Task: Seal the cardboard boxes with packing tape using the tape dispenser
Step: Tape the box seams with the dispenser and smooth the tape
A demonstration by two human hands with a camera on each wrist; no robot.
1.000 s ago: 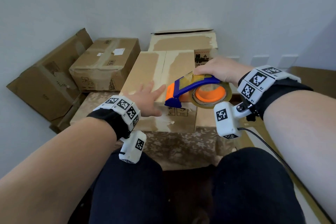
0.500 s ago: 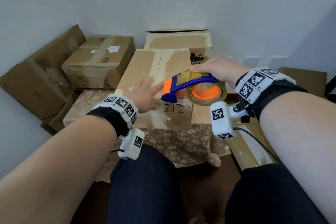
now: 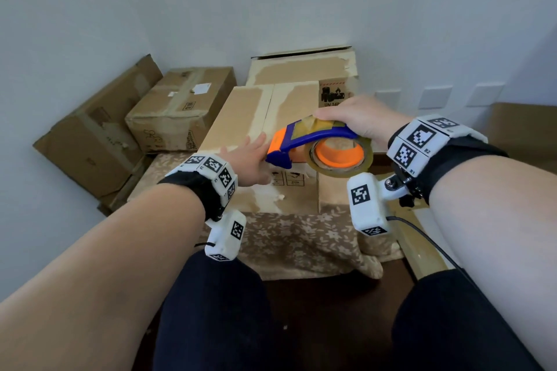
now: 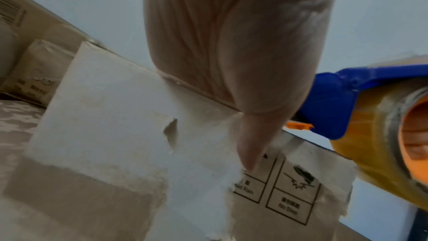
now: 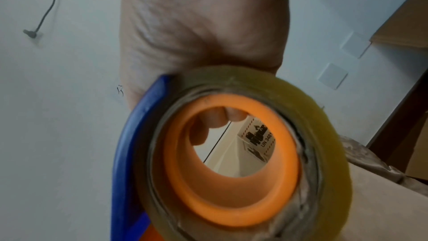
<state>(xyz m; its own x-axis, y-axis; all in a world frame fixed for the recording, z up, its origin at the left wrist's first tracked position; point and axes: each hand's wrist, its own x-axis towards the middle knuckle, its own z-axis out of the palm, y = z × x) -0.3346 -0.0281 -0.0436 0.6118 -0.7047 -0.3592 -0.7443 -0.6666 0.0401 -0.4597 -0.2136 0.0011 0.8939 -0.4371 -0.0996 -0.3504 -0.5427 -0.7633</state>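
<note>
A worn cardboard box (image 3: 241,111) stands on a floral-cloth surface, its top flaps closed along a centre seam. My left hand (image 3: 256,156) lies flat on the box top near the front edge. In the left wrist view its thumb (image 4: 252,144) hangs over the box's front face (image 4: 111,116). My right hand (image 3: 340,117) grips a blue and orange tape dispenser (image 3: 304,141) from above. The dispenser's nose is right beside the left fingers at the front edge. Its tape roll (image 5: 329,135) has an orange core (image 5: 231,208), and my right fingertips (image 5: 222,118) show through it.
A second box (image 3: 304,69) stands behind against the wall. Another box (image 3: 180,108) sits to the left, with a tilted one (image 3: 90,141) beyond it. The floral cloth (image 3: 301,238) drapes down in front. Flat cardboard (image 3: 524,129) lies at the right. My legs are below.
The head view has pulled back and shifted. Both hands and the dispenser stay in nearly the same place on the box's front edge.
</note>
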